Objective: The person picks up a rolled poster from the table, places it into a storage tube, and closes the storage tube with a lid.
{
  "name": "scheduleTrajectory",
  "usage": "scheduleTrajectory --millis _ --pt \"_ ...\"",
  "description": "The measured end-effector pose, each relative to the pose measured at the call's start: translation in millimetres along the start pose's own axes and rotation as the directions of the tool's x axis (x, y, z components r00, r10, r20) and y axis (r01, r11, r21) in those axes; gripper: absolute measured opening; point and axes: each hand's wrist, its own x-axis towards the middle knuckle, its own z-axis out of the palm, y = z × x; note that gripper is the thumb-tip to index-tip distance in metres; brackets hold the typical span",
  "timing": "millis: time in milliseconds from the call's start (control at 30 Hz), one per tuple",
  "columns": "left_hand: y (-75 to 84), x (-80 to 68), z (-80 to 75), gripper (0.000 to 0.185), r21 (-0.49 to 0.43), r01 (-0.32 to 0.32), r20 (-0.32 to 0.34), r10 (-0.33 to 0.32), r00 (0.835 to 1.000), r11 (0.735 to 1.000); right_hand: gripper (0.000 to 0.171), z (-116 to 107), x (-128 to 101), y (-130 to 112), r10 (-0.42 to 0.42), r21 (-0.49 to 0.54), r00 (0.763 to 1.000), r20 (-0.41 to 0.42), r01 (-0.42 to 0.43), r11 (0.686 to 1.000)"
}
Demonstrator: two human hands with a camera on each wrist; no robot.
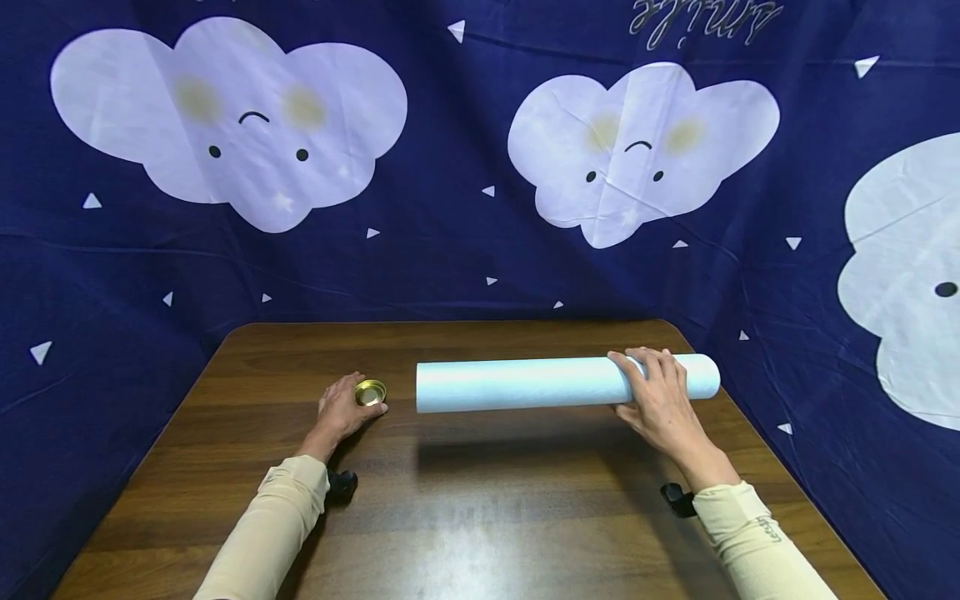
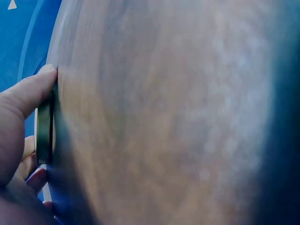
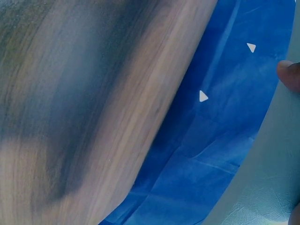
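A long white roll [image 1: 517, 385], smooth and cylindrical, is held roughly level above the table, its shadow falling below it. Near its right end my right hand [image 1: 663, 404] grips it from above. In the right wrist view the pale side of the roll [image 3: 262, 173] fills the right edge, with one fingertip [image 3: 289, 75] on it. To the left, my left hand [image 1: 345, 408] holds a small round gold lid [image 1: 370, 392] by its rim at the tabletop. From the left wrist, the lid [image 2: 44, 133] shows edge-on between thumb and fingers.
The brown wooden table [image 1: 465, 533] has its far edge near a dark blue cloth backdrop [image 1: 450, 275] printed with clouds and triangles. More cloth hangs beyond the table's right edge. A black wrist device [image 1: 341, 486] sits at the left cuff, another [image 1: 678, 500] at the right.
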Motion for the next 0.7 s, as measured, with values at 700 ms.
scheduleTrajectory --millis 700 --pt "5.4 -13.5 -15.1 0.071 -0.082 0.034 0.008 -0.033 0.999 0.996 0.089 3 -1 0 0.000 0.021 1.000 0.004 0.000 1.000"
